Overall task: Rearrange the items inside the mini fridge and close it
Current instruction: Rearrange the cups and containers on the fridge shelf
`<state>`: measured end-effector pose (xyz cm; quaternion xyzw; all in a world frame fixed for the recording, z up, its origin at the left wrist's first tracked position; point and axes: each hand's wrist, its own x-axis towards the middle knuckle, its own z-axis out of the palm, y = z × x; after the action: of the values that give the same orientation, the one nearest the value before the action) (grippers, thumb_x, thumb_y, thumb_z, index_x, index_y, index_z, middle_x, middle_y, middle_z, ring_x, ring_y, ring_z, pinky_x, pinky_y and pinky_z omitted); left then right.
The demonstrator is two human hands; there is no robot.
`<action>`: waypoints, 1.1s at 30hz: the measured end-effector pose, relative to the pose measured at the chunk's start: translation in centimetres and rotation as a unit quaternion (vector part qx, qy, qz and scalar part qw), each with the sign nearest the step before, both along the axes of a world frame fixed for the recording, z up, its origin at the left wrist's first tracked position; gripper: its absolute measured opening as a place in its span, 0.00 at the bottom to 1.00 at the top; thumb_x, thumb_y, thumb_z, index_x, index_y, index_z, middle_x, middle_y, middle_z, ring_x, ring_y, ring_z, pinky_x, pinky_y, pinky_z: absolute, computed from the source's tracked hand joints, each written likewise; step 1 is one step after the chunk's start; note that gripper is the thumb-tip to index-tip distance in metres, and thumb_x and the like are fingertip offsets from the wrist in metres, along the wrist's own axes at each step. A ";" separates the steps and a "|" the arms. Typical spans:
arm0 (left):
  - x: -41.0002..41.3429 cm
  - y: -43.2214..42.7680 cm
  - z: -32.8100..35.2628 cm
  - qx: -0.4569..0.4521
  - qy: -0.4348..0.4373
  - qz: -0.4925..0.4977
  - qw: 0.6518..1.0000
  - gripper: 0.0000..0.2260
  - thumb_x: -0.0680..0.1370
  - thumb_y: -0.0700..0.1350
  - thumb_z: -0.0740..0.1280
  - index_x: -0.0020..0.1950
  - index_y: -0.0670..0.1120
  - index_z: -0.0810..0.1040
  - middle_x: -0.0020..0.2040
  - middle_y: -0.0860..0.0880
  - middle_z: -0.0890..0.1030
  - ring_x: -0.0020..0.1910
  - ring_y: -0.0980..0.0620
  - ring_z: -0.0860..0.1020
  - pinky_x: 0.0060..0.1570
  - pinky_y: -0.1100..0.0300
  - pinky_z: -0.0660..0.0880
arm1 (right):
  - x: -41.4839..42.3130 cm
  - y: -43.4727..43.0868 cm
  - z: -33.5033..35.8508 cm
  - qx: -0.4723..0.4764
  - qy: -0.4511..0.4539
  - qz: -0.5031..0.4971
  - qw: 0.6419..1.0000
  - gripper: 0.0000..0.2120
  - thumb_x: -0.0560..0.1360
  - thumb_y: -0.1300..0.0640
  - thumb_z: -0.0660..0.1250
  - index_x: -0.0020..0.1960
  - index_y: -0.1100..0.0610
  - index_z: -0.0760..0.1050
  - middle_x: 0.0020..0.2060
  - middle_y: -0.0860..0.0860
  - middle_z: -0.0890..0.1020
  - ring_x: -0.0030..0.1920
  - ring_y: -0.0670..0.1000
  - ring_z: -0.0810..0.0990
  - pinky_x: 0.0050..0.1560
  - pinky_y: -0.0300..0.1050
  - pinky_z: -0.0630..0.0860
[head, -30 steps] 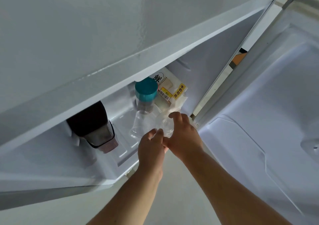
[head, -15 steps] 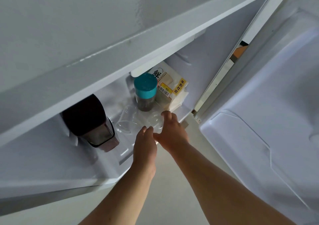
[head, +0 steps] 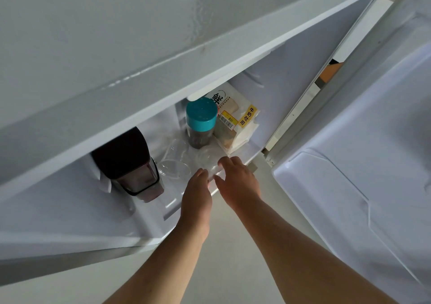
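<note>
Mini fridge (head: 163, 75) stands open, its door (head: 349, 140) swung to the right. On its floor sit a dark-lidded container (head: 130, 163), a clear glass (head: 173, 161), a teal-capped jar (head: 200, 123) and a bag of milk toast (head: 235, 119). Both hands reach in: the left hand (head: 197, 198) and right hand (head: 238, 182) cup a second clear glass (head: 208, 161) between their fingers at the front edge.

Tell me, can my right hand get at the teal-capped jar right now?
Probably yes. The jar stands upright just beyond the right hand, with only a clear cup lying between them, which both hands touch. Reaching over the cup looks workable; the bread bag sits beside the jar, not before it.
</note>
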<state>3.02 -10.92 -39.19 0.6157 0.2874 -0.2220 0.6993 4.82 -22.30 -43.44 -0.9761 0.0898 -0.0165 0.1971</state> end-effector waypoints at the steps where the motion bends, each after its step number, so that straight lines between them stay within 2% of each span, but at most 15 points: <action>1: 0.1 0.0 -0.2 -0.002 -0.001 0.004 1.000 0.12 0.76 0.60 0.60 0.50 0.59 0.81 0.57 0.56 0.83 0.64 0.53 0.77 0.70 0.51 0.70 | -0.1 -0.1 0.1 -0.001 0.004 0.004 1.000 0.18 0.78 0.43 0.71 0.65 0.41 0.70 0.60 0.46 0.81 0.55 0.53 0.82 0.48 0.50 0.82; 4: 0.1 0.2 -0.3 0.003 -0.014 0.008 1.000 0.10 0.82 0.55 0.61 0.55 0.57 0.81 0.59 0.54 0.83 0.65 0.52 0.78 0.71 0.49 0.71 | -0.6 -0.4 0.8 -0.013 0.018 0.014 1.000 0.19 0.80 0.45 0.68 0.70 0.42 0.70 0.64 0.47 0.79 0.61 0.54 0.80 0.54 0.52 0.82; 7: -0.6 0.7 0.1 0.036 -0.041 0.044 0.997 0.07 0.83 0.48 0.62 0.53 0.58 0.79 0.56 0.52 0.84 0.55 0.53 0.84 0.64 0.47 0.78 | -1.0 0.5 2.1 -0.033 -0.007 0.023 0.999 0.19 0.80 0.52 0.66 0.70 0.45 0.72 0.62 0.49 0.78 0.60 0.55 0.79 0.54 0.53 0.81; 9: -1.2 1.1 0.6 0.060 -0.049 0.105 0.991 0.07 0.81 0.46 0.64 0.58 0.52 0.78 0.56 0.47 0.85 0.50 0.49 0.86 0.59 0.44 0.82 | -0.5 2.0 3.3 0.030 -0.019 0.017 0.999 0.14 0.79 0.54 0.65 0.64 0.45 0.74 0.58 0.47 0.80 0.55 0.52 0.80 0.48 0.48 0.80; 11: -1.4 1.6 1.1 0.058 -0.057 0.152 0.985 0.14 0.78 0.49 0.67 0.63 0.50 0.75 0.58 0.47 0.83 0.52 0.45 0.86 0.59 0.41 0.82 | 0.8 3.8 4.5 0.151 0.017 -0.005 0.988 0.09 0.79 0.52 0.66 0.59 0.43 0.76 0.54 0.43 0.81 0.50 0.47 0.81 0.42 0.39 0.76; 13: -1.0 2.0 1.7 0.044 -0.066 0.177 0.981 0.18 0.76 0.53 0.68 0.64 0.51 0.75 0.61 0.48 0.82 0.56 0.45 0.85 0.60 0.40 0.81 | 1.9 5.2 5.4 0.264 0.068 -0.024 0.962 0.09 0.79 0.52 0.66 0.58 0.42 0.76 0.53 0.42 0.81 0.49 0.45 0.79 0.40 0.33 0.69; 16: 0.4 2.3 2.1 0.076 -0.061 0.159 0.983 0.22 0.77 0.60 0.65 0.65 0.50 0.80 0.59 0.49 0.86 0.58 0.47 0.84 0.65 0.40 0.78 | 2.4 6.1 5.5 0.306 0.101 -0.023 0.947 0.09 0.80 0.54 0.64 0.56 0.42 0.76 0.54 0.43 0.83 0.49 0.44 0.79 0.38 0.31 0.67; 18: 1.4 2.3 2.2 0.083 -0.041 0.152 0.984 0.16 0.80 0.61 0.64 0.58 0.53 0.83 0.52 0.51 0.88 0.55 0.49 0.85 0.64 0.42 0.78 | 2.2 6.1 5.4 0.307 0.106 -0.022 0.945 0.10 0.80 0.56 0.63 0.55 0.42 0.77 0.54 0.45 0.84 0.45 0.40 0.79 0.34 0.28 0.68; 20: 2.1 2.1 2.4 0.089 -0.035 0.148 0.984 0.10 0.81 0.58 0.65 0.49 0.56 0.83 0.48 0.53 0.88 0.51 0.51 0.85 0.61 0.45 0.81 | 1.8 6.0 5.2 0.317 0.107 -0.025 0.942 0.12 0.79 0.59 0.62 0.55 0.46 0.79 0.54 0.46 0.85 0.46 0.42 0.80 0.36 0.32 0.70; 22: 2.4 2.1 2.5 0.100 -0.045 0.150 0.983 0.08 0.82 0.52 0.65 0.49 0.54 0.83 0.50 0.52 0.87 0.54 0.47 0.85 0.60 0.43 0.81 | 1.5 5.7 5.1 0.327 0.108 -0.028 0.938 0.13 0.77 0.60 0.62 0.56 0.48 0.81 0.53 0.46 0.85 0.49 0.46 0.82 0.40 0.37 0.72; 25: 1.8 2.0 2.8 0.107 -0.074 0.151 0.980 0.11 0.82 0.45 0.62 0.58 0.45 0.83 0.57 0.44 0.86 0.54 0.42 0.85 0.57 0.41 0.82 | 1.3 5.2 5.4 0.359 0.105 -0.073 0.924 0.09 0.79 0.52 0.66 0.59 0.47 0.77 0.51 0.44 0.83 0.49 0.46 0.83 0.43 0.38 0.78; 27: 0.5 1.7 3.0 0.084 -0.090 0.160 0.979 0.09 0.82 0.44 0.61 0.53 0.50 0.81 0.53 0.48 0.86 0.44 0.47 0.88 0.48 0.47 0.84 | 1.4 4.8 5.9 0.398 0.103 -0.128 0.902 0.22 0.76 0.39 0.70 0.65 0.47 0.71 0.53 0.44 0.83 0.47 0.48 0.86 0.48 0.46 0.83; 29: -0.8 1.5 2.8 0.069 -0.094 0.168 0.979 0.09 0.82 0.43 0.60 0.50 0.53 0.79 0.50 0.53 0.85 0.37 0.54 0.87 0.41 0.55 0.81 | 1.4 4.3 6.4 0.418 0.093 -0.149 0.891 0.35 0.70 0.30 0.72 0.68 0.47 0.67 0.53 0.42 0.83 0.47 0.47 0.85 0.44 0.44 0.83; 31: -1.3 1.6 2.1 0.051 -0.091 0.158 0.982 0.10 0.83 0.42 0.60 0.50 0.53 0.79 0.50 0.52 0.85 0.38 0.54 0.87 0.38 0.60 0.81 | 1.0 3.8 6.7 0.402 0.077 -0.140 0.901 0.37 0.69 0.28 0.72 0.69 0.46 0.67 0.49 0.37 0.79 0.47 0.43 0.83 0.42 0.40 0.80; 33: -0.9 1.7 1.8 0.012 -0.076 0.146 0.986 0.09 0.84 0.41 0.62 0.52 0.50 0.81 0.49 0.50 0.87 0.41 0.53 0.87 0.37 0.62 0.82 | 0.7 3.2 6.7 0.371 0.048 -0.139 0.917 0.35 0.70 0.31 0.73 0.69 0.45 0.68 0.49 0.35 0.77 0.50 0.43 0.81 0.46 0.42 0.81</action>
<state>2.12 -9.26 -37.43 0.5900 0.3233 -0.0668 0.7368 5.56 -19.13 -36.73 -0.8099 0.2336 0.0375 0.5367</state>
